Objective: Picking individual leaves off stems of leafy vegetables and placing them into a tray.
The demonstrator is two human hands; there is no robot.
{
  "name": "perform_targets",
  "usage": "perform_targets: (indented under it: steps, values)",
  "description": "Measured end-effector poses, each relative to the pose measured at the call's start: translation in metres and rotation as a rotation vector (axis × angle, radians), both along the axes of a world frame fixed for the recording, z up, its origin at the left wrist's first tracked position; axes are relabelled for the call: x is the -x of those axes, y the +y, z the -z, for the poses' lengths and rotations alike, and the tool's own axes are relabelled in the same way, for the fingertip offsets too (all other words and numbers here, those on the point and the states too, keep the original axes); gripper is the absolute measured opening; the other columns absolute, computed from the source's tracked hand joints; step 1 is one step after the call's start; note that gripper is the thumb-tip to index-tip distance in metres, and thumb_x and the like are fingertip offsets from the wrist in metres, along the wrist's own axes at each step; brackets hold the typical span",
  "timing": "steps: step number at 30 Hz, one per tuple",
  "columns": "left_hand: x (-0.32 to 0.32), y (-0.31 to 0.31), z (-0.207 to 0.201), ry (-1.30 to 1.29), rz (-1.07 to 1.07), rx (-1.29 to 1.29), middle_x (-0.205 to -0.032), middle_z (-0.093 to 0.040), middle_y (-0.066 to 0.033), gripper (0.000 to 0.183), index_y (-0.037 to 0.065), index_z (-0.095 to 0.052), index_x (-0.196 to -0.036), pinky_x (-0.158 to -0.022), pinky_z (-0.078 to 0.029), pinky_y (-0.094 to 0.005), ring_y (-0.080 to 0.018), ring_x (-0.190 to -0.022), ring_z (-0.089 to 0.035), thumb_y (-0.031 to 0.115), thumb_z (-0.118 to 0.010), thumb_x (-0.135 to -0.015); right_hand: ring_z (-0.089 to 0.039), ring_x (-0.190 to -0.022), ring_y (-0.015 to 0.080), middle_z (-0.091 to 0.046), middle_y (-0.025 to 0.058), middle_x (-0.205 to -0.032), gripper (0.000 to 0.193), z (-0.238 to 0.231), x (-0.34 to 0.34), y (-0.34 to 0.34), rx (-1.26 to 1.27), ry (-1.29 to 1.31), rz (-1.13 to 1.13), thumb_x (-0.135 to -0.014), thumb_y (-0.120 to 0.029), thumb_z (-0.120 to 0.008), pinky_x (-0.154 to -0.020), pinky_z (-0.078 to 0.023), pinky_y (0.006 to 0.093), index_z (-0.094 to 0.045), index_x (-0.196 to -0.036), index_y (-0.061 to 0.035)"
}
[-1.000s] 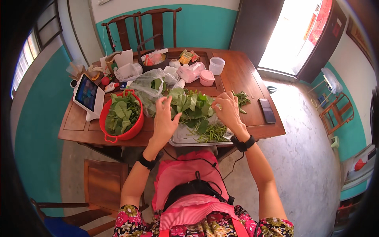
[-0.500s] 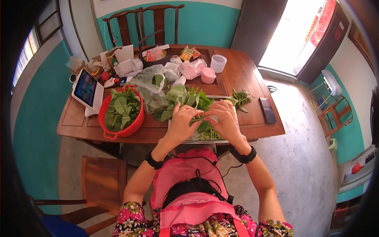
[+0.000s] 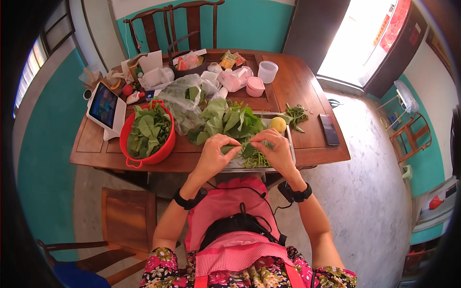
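Note:
My left hand [image 3: 217, 151] and my right hand [image 3: 276, 150] are close together above a metal tray [image 3: 292, 148], thumbs and fingertips pinched. Between them is a small piece of a leafy green sprig [image 3: 243, 144], partly hidden by the fingers. Beneath my hands, cut or snapped green stems [image 3: 257, 161] lie in the tray. A heap of broad-leaved greens [image 3: 228, 117] rises just beyond my fingers. Near my right hand, a round yellow fruit [image 3: 277, 125] rests by the tray's far right corner. To the left, a red basket [image 3: 163, 152] holds more picked leaves.
A clear plastic bag [image 3: 178, 113] with greens lies behind the basket. Loose greens [image 3: 297, 115] and a phone [image 3: 328, 130] sit at right. A tablet on a stand [image 3: 105, 108], a pink tub [image 3: 255, 87] and a clear cup [image 3: 267, 72] stand farther back. A wooden chair [image 3: 128, 216] is at lower left.
My hands have come slightly lower and nearer to me, off the heap of leaves. The yellow fruit, earlier mostly behind my right hand, now shows fully.

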State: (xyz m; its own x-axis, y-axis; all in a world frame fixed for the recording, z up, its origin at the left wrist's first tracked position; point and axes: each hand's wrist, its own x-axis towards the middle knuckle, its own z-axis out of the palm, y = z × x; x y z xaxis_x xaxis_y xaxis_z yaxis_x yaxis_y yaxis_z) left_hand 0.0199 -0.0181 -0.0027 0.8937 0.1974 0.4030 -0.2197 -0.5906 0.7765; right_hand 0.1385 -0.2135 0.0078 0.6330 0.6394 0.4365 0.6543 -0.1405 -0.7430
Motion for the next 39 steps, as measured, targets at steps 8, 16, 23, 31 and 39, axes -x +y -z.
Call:
perform_targets:
  steps: [8, 16, 23, 31, 39]
  values:
    - [0.007, -0.004, 0.006, -0.001, 0.005, 0.003, -0.090, -0.069, -0.0093, 0.011, 0.000, -0.075, -0.096, -0.085, -0.048, -0.0345, -0.0228, -0.089, -0.064, 0.009, -0.074, -0.089, -0.064, -0.098, 0.0276, -0.071, 0.0083, -0.095, 0.011, 0.006, 0.021, 0.004, -0.056, -0.102, 0.069, -0.082, -0.006, -0.078, -0.089, -0.050, 0.0400, -0.075, -0.093, -0.0033]
    - [0.018, -0.013, 0.012, 0.050, 0.070, 0.311, -0.094, -0.067, -0.0024, 0.008, -0.001, -0.069, -0.099, -0.088, -0.046, -0.0279, -0.0129, -0.092, -0.061, 0.007, -0.067, -0.096, -0.067, -0.094, 0.0195, -0.072, 0.0079, -0.095, 0.012, 0.029, 0.050, 0.000, -0.064, 0.215, 0.086, -0.089, -0.008, -0.076, -0.087, -0.050, 0.0331, -0.073, -0.097, -0.0006]
    - [0.020, -0.021, 0.021, 0.105, 0.091, 0.547, -0.093, -0.065, -0.0035, 0.010, 0.000, -0.067, -0.102, -0.084, -0.046, -0.0267, -0.0129, -0.091, -0.060, 0.009, -0.064, -0.098, -0.066, -0.091, 0.0160, -0.071, 0.0079, -0.094, 0.013, 0.045, 0.066, 0.007, -0.147, 0.265, 0.124, -0.095, -0.009, -0.072, -0.083, -0.051, 0.0306, -0.069, -0.102, 0.0013]
    - [0.025, -0.034, 0.010, -0.147, -0.242, -0.373, -0.094, -0.066, -0.0091, 0.006, 0.004, -0.068, -0.098, -0.105, -0.042, -0.0485, -0.0321, -0.094, -0.061, 0.007, -0.066, -0.092, -0.067, -0.091, 0.0238, -0.070, 0.0125, -0.096, 0.012, 0.053, 0.072, 0.016, -0.205, 0.363, 0.145, -0.095, -0.007, -0.070, -0.082, -0.051, 0.0343, -0.066, -0.102, 0.0014]
    - [0.025, -0.038, 0.019, -0.207, -0.239, -0.223, -0.090, -0.067, -0.0062, 0.007, 0.005, -0.071, -0.097, -0.112, -0.036, -0.0496, -0.0266, -0.091, -0.064, 0.007, -0.069, -0.091, -0.066, -0.097, 0.0135, -0.072, 0.0075, -0.097, 0.014, 0.056, 0.075, 0.023, -0.194, 0.370, 0.127, -0.099, -0.009, -0.067, -0.090, -0.051, 0.0300, -0.066, -0.106, 0.0028]
